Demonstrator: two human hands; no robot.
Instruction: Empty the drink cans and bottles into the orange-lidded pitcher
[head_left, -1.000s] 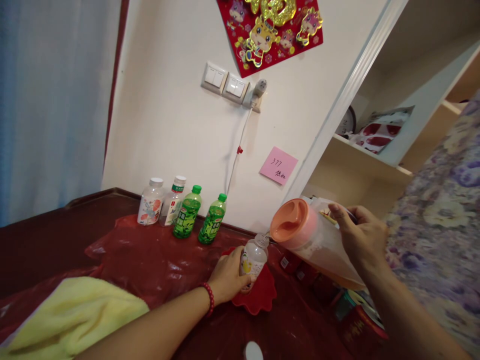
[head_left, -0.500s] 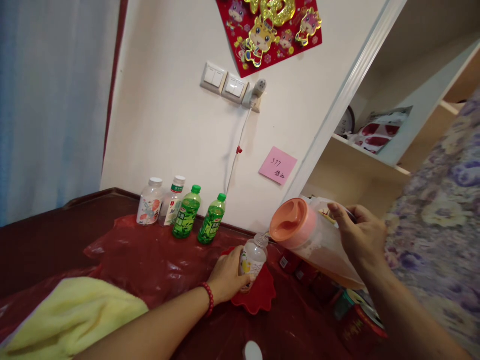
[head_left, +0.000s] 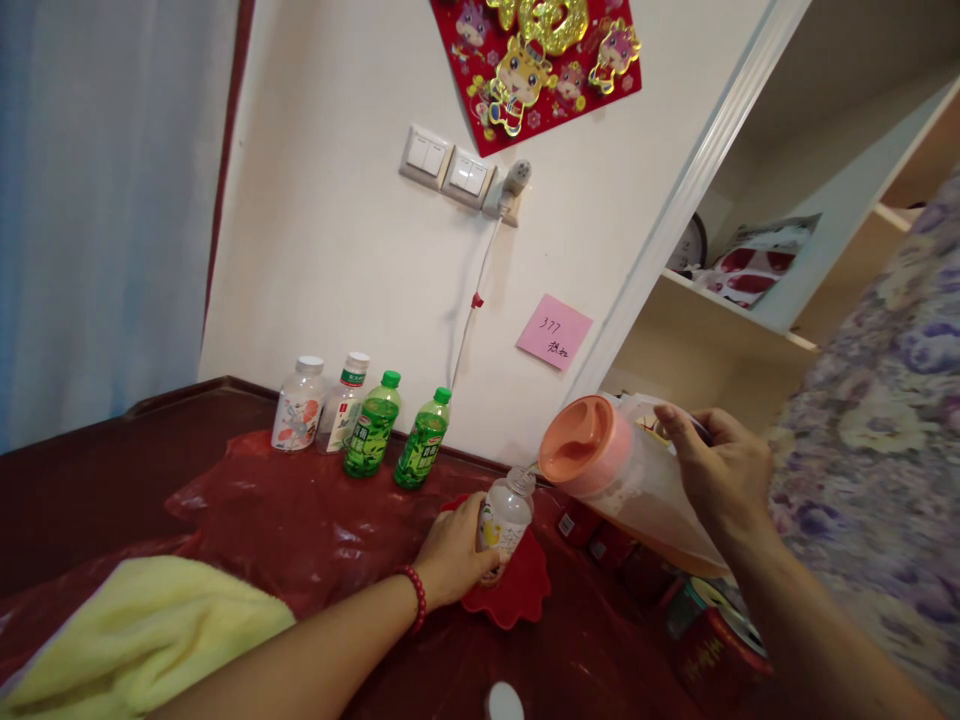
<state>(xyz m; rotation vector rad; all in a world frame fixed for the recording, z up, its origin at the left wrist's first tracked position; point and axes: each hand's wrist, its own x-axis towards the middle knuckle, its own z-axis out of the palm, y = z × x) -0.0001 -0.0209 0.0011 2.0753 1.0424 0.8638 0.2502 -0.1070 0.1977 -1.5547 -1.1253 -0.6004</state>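
Note:
My left hand (head_left: 454, 555), with a red bead bracelet at the wrist, is closed round a clear bottle (head_left: 510, 520) with a printed label and no cap. The bottle stands over a red scalloped dish (head_left: 517, 595). My right hand (head_left: 724, 475) grips the handle of a translucent pitcher (head_left: 652, 500) with an orange lid (head_left: 577, 440). Tipped to the left, the pitcher has its spout just above the bottle's mouth, and a thin stream of liquid runs between them. A white cap (head_left: 505, 702) lies on the table near the bottom edge.
Two green bottles (head_left: 373, 425) and two white-capped bottles (head_left: 298, 405) stand along the wall. A yellow towel (head_left: 150, 630) lies at the left on the dark red table (head_left: 300, 530). Red cans (head_left: 712, 650) sit under the pitcher at right, near a floral curtain (head_left: 877, 450).
Both hands keep their places on the bottle and pitcher. The view has shifted very slightly; little else differs.

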